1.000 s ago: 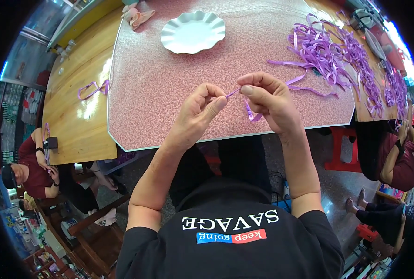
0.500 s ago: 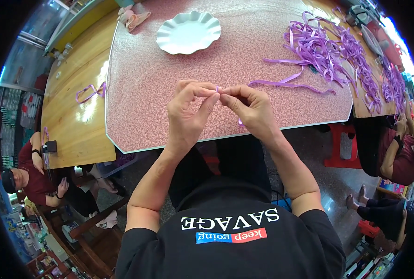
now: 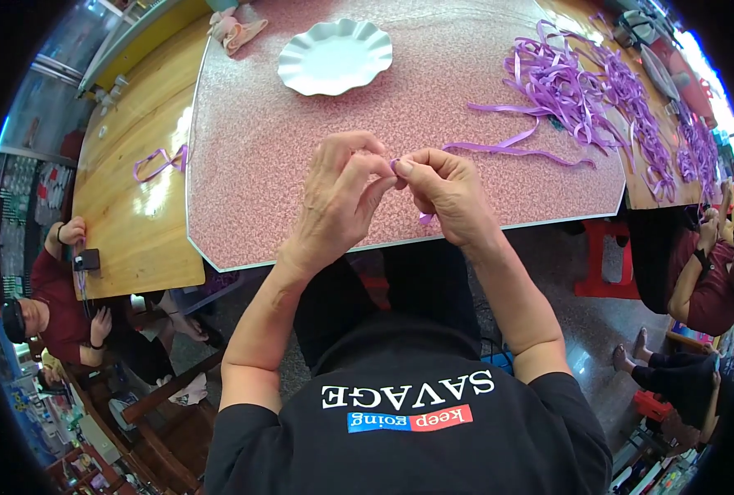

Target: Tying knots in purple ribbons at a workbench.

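Observation:
Above the near part of the pink speckled tabletop, my two hands meet fingertip to fingertip. A bit of purple ribbon [image 3: 395,165] shows between them, and a short tail of it hangs below my right hand. My right hand [image 3: 449,191] pinches the ribbon between thumb and index finger. My left hand [image 3: 339,196] is closed too, its thumb and index finger pressed together at the same small piece; the exact grip is partly hidden by the fingers.
Beyond my hands lies a white scalloped dish [image 3: 335,58]. A tangled heap of purple ribbons [image 3: 561,91] covers the far right, with loose ends trailing toward me. A crumpled cloth [image 3: 236,35] sits far left. Co-workers sit at both sides; a red stool [image 3: 606,285] stands lower right.
My left hand has rolled over, its fingers now curled more upright. My right thumb has come over the ribbon. The left co-worker's hand has moved up to the table edge.

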Available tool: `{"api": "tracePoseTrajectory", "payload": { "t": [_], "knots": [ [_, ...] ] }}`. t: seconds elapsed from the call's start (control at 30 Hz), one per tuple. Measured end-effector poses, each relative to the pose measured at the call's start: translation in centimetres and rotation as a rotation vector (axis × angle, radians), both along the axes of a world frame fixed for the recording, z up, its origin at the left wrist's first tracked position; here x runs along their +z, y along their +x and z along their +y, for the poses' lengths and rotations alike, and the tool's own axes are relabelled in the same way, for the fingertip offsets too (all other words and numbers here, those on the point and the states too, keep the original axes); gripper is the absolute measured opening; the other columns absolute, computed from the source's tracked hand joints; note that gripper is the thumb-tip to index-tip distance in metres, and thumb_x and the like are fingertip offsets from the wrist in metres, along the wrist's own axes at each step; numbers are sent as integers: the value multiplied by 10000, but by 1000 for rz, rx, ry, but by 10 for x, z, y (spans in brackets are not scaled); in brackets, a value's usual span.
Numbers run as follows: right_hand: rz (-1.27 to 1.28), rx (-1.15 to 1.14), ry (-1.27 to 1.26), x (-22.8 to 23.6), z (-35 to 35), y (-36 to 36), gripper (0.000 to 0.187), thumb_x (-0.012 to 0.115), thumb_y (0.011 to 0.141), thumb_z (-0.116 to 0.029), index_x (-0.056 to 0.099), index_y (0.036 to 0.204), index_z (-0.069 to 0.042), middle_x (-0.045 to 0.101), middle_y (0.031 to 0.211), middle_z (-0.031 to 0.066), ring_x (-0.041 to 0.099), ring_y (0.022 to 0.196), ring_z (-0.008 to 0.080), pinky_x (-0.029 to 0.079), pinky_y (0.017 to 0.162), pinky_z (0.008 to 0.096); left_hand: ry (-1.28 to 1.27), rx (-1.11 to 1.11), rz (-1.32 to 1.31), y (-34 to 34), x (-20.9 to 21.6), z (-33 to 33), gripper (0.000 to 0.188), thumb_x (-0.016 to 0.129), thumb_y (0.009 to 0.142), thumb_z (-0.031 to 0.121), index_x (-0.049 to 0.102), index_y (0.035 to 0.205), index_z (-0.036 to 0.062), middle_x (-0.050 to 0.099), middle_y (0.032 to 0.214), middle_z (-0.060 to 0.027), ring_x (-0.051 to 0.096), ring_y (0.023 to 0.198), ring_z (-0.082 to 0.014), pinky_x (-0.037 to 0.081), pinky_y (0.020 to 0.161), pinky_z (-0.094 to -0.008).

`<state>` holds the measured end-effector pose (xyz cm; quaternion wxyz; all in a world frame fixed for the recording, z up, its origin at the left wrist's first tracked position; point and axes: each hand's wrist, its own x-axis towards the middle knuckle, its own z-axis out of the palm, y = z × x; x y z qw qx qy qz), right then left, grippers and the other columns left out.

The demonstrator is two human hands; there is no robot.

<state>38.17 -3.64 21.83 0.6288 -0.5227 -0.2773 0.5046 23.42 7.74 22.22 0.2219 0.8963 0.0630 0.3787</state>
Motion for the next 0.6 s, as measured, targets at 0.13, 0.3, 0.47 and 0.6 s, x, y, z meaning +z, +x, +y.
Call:
{"api": "tracePoseTrajectory", "payload": {
  "t": [0.13, 0.3, 0.47, 0.6],
  "knots": [
    [60, -106, 88, -2, 2, -14, 130, 655, 963, -158, 682, 953, -32, 619, 738, -23, 438, 549, 17, 321, 470, 193, -694, -77, -59, 0, -15, -11, 116, 623, 990, 162, 565, 992, 62, 575, 1032, -66, 572, 945, -180, 461, 835, -321],
    [-296, -212, 246, -5, 4, -20, 57, 669, 933, -67, 659, 967, -23, 644, 839, 11, 528, 637, 48, 382, 490, 216, -1426, -272, -152, 1, -14, -11, 157, 606, 1018, 204, 590, 1022, 47, 603, 954, -24, 573, 879, -103, 478, 804, -264],
    [-1105, -223, 598, -6, 6, 1, 219, 733, 799, 56, 671, 991, -28, 643, 911, 78, 634, 714, 156, 502, 564, 285, -1835, -426, -100, 2, -6, 4, 175, 643, 995, 201, 649, 1017, 27, 649, 880, -25, 596, 771, -103, 490, 761, -254],
    [-1238, -175, 646, -5, 6, 8, 234, 738, 783, 60, 680, 991, -31, 640, 895, 83, 643, 698, 192, 514, 565, 305, -1751, -281, -78, -1, -19, 4, 192, 668, 978, 207, 679, 983, 15, 672, 874, -42, 617, 781, -112, 497, 747, -250]
  ]
}}
